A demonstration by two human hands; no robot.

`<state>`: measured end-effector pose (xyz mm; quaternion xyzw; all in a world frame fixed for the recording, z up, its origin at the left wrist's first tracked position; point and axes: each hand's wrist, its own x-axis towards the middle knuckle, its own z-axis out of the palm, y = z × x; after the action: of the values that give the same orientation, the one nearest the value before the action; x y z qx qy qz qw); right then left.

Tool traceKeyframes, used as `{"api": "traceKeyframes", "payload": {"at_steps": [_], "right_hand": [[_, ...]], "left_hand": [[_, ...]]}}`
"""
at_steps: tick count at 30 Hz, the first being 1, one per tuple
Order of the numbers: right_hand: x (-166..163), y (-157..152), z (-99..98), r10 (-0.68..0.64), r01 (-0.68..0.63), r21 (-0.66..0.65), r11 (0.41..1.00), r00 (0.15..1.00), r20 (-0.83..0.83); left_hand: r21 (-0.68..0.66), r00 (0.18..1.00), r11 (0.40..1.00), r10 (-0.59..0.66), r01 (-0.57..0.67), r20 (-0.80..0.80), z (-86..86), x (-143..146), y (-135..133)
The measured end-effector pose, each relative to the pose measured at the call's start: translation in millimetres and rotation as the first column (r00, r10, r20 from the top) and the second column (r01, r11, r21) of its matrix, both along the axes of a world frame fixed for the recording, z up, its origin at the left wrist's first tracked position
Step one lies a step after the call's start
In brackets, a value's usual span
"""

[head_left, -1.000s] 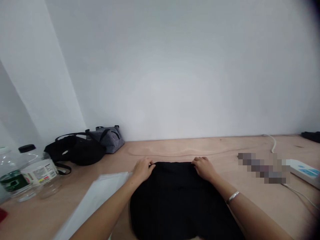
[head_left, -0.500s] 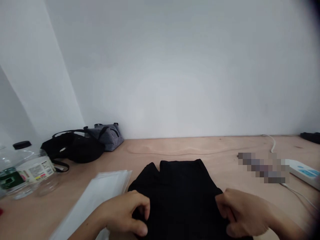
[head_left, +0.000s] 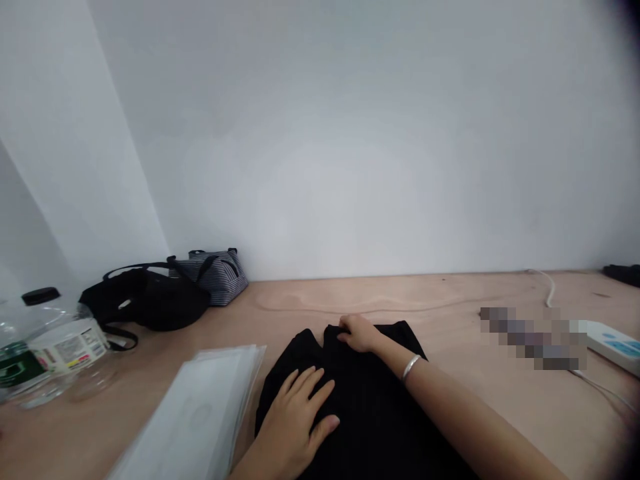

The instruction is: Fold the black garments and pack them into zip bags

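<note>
A black garment [head_left: 370, 407], notched at its far edge like a pair of shorts, is spread on the wooden table. My left hand [head_left: 297, 417] is laid flat on its left part, fingers spread. At the far edge, just right of the notch, my right hand [head_left: 356, 332] has its fingers curled on the cloth; the fingertips are partly hidden. My right forearm, with a silver bangle [head_left: 411, 367] at the wrist, crosses over the garment. Left of the garment lies a stack of clear plastic bags [head_left: 185, 413].
Plastic bottles [head_left: 67, 350] stand at the left edge. A black bag [head_left: 150, 300] and a striped pouch [head_left: 223, 277] sit by the wall. On the right are a blurred-out object [head_left: 533, 337], a white power strip [head_left: 613, 343] and a white cable [head_left: 550, 287].
My right hand has moved from the garment's right side to its far edge beside the notch. My left hand has opened and flattened onto the cloth, a little to the right.
</note>
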<state>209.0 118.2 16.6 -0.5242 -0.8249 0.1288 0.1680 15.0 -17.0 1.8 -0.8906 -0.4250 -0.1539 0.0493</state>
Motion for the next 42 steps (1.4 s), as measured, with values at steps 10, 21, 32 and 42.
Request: {"api": "traceKeyframes", "payload": {"at_steps": [10, 21, 32, 42], "right_hand": [[-46, -14, 0.2, -0.044, 0.047, 0.031, 0.998, 0.996, -0.074], [-77, -19, -12.9, -0.159, 0.163, 0.022, 0.986, 0.978, -0.136], [7, -82, -7.5, 0.067, -0.072, 0.049, 0.996, 0.992, 0.107], [45, -124, -10.8, 0.104, -0.089, -0.125, 0.988, 0.988, 0.119]], "left_hand": [[0.134, 0.996, 0.990, -0.033, 0.043, -0.078, -1.2, -1, 3], [0.036, 0.993, 0.999, 0.015, -0.011, -0.117, 4.3, 6, -2], [-0.073, 0.956, 0.957, 0.271, -0.280, -0.113, -3.4, -1, -1], [-0.106, 0.962, 0.959, 0.253, -0.263, -0.100, -0.7, -3, 0]]}}
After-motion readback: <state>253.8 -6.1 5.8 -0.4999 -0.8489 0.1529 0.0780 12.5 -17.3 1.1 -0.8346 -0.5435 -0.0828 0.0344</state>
